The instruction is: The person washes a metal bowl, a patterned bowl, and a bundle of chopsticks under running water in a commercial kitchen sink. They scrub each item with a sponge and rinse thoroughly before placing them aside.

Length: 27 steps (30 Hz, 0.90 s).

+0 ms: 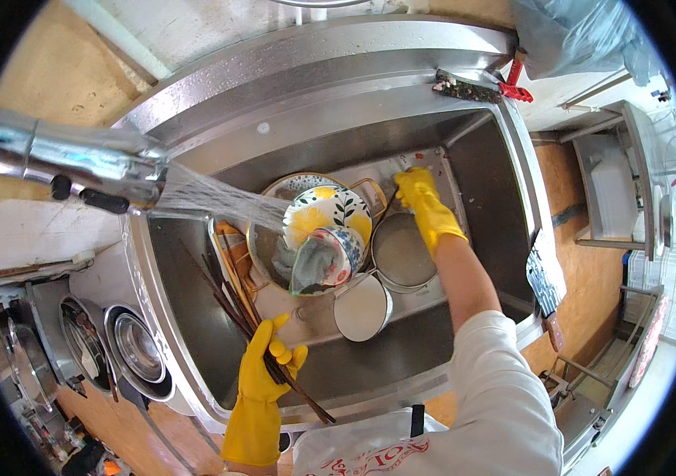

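Note:
My left hand [269, 363], in a yellow rubber glove, grips a bundle of thin dark sticks [242, 315] near the sink's front left. My right hand [418, 193], gloved alike, reaches to the back right of the steel sink; its fingers are curled by a thin dark stick, and its hold is unclear. Between them, a two-handled pot [263, 262] bears a yellow-flowered plate [329, 205], a patterned bowl [349, 253] and a grey cloth [314, 262]. A round pan [406, 250] and a white-bottomed pan [361, 306] lie beside it. Water sprays from the faucet [106, 178] onto the plate.
A dirty brush [468, 89] with a red handle lies on the back right rim. A broad blade with a wooden handle [553, 330] rests on the right rim. Metal bowls [138, 351] stand left of the sink. Wooden pieces [234, 256] lean inside the sink's left part.

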Each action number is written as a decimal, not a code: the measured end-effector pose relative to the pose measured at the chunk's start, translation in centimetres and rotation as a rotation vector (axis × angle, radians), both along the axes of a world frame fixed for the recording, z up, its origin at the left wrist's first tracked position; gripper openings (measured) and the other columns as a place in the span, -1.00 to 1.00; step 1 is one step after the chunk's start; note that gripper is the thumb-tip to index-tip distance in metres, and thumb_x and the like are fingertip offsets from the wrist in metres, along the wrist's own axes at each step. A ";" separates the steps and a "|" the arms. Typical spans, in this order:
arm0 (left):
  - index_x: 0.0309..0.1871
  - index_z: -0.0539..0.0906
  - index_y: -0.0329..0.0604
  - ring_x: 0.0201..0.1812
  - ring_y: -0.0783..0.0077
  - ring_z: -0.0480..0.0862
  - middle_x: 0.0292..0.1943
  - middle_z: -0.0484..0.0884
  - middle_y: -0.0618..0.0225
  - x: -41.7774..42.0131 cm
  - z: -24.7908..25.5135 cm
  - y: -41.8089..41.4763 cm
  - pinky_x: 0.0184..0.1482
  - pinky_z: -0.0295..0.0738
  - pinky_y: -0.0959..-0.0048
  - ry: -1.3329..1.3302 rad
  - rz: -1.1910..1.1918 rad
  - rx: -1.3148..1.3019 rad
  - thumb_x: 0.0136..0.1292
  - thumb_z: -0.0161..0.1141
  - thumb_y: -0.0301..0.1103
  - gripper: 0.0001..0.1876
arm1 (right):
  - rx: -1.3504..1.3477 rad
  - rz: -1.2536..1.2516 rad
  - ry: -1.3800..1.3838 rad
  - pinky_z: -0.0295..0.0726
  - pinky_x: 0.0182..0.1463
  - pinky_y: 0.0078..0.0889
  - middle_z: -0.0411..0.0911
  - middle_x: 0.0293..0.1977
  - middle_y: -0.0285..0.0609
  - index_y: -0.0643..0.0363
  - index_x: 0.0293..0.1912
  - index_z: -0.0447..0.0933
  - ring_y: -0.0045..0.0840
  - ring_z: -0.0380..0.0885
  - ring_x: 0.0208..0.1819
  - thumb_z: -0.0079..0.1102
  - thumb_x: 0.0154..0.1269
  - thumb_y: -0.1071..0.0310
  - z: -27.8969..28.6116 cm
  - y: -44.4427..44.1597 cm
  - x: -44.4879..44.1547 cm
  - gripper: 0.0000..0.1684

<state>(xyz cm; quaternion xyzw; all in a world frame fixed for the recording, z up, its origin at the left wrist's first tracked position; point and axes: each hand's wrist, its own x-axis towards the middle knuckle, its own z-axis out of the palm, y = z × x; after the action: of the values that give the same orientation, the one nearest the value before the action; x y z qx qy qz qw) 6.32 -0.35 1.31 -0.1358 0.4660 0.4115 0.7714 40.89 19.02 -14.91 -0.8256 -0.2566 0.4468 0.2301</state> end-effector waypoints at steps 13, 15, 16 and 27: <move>0.18 0.36 -0.42 0.19 0.07 0.43 0.14 0.44 -0.05 0.2 -0.1 4.0 0.26 0.31 0.08 -0.112 -0.104 0.401 0.29 0.04 -0.40 -0.57 | 0.990 0.178 0.244 0.45 -0.40 -0.67 0.60 -0.29 -0.12 0.18 -0.34 0.49 -0.56 0.52 -0.45 -0.02 0.38 0.11 20.8 -3.8 -6.2 -0.66; 0.13 0.41 -0.42 0.13 0.12 0.50 0.07 0.51 0.02 0.6 -1.0 4.9 0.20 0.40 0.14 0.036 -0.160 0.420 0.30 0.04 -0.41 -0.63 | 0.828 0.173 0.587 0.57 -0.35 -0.52 0.60 -0.25 0.01 0.20 -0.36 0.45 -0.42 0.60 -0.37 -0.01 0.38 0.11 20.4 -4.0 -11.6 -0.65; 0.08 0.47 -0.41 0.07 0.16 0.55 0.02 0.55 0.08 1.1 -1.6 5.4 0.14 0.48 0.22 0.119 -0.182 0.413 0.32 0.01 -0.41 -0.68 | 0.720 0.165 0.778 0.61 -0.34 -0.43 0.60 -0.27 0.03 0.21 -0.36 0.42 -0.37 0.62 -0.36 -0.01 0.37 0.10 19.7 -4.1 -13.7 -0.65; 0.10 0.48 -0.24 -0.29 0.58 0.54 -0.20 0.55 0.38 2.5 -1.2 7.8 -0.15 0.47 0.60 0.343 -0.533 0.836 0.33 0.08 -0.28 -0.66 | 0.483 0.198 1.394 0.49 0.13 -0.24 0.45 0.05 0.05 0.23 0.20 0.28 -0.27 0.50 0.00 -0.22 0.43 0.08 9.9 -2.4 -19.4 -0.48</move>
<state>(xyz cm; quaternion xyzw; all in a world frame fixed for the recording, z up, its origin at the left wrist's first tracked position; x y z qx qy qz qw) 8.86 7.49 0.09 0.3761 0.3998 0.3683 0.7503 21.45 16.57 -5.04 -0.2502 -0.2153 0.8166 0.4734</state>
